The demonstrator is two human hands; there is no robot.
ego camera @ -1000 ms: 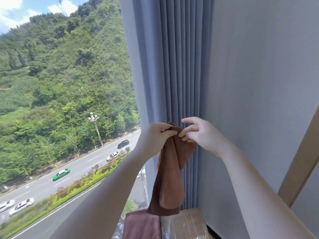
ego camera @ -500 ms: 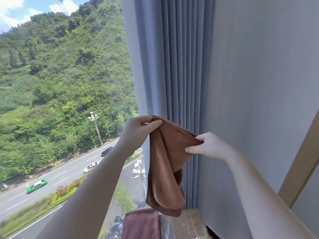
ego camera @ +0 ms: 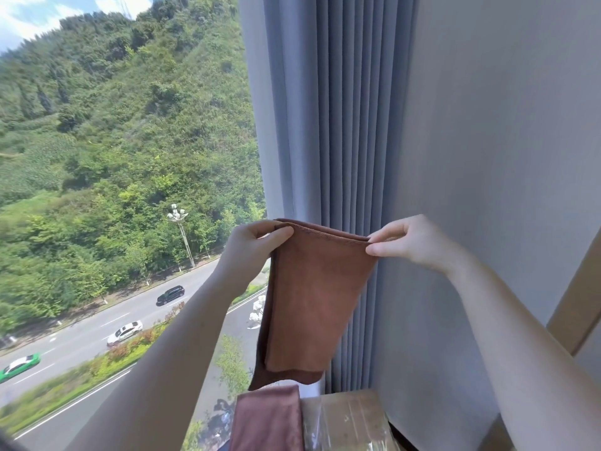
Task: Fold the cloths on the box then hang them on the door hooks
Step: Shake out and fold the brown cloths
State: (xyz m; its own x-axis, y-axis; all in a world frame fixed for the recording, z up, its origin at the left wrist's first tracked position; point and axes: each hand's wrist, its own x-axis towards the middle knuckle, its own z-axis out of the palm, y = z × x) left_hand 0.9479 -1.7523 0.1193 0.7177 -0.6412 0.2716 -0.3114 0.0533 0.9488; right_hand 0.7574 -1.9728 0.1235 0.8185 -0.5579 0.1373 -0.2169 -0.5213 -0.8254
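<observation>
We pinch the brown cloth (ego camera: 320, 301) folded at its top corners, left hand (ego camera: 252, 244) and right hand (ego camera: 413, 242), above the box (ego camera: 353, 418); pink cloth (ego camera: 268, 418) unfolded, hanging not started.

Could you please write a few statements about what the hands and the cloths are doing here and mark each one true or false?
1. Both hands pinch the top edge of the brown cloth. True: the left hand holds one corner, the right hand the other.
2. The brown cloth lies flat on the box. False: it hangs in the air above the cardboard box.
3. A pinkish cloth lies below, beside the box top. True.
4. The cloth is hanging on a door hook. False: no hook is in view; only the hands hold it.
5. A grey curtain hangs behind the cloth. True.
</observation>
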